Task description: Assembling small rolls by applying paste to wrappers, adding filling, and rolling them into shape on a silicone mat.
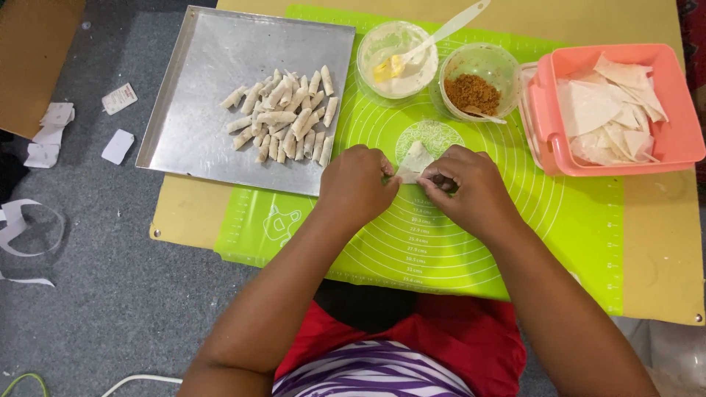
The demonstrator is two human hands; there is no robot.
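My left hand (358, 182) and my right hand (471, 187) meet over the middle of a green silicone mat (581, 213). Between their fingertips lies a small pale pastry wrapper (416, 159), folded to a point; both hands pinch its lower edge. The filling inside the fold is hidden. A metal tray (198, 88) at the upper left holds several finished small rolls (287, 117).
Behind the hands stand a bowl of pale paste (397, 77) with a white spatula (448, 28), a bowl of brown crumbly filling (472, 92), and a pink box (669, 147) of cut wrappers. The low table's yellow edge (187, 213) borders grey carpet with paper scraps (118, 145).
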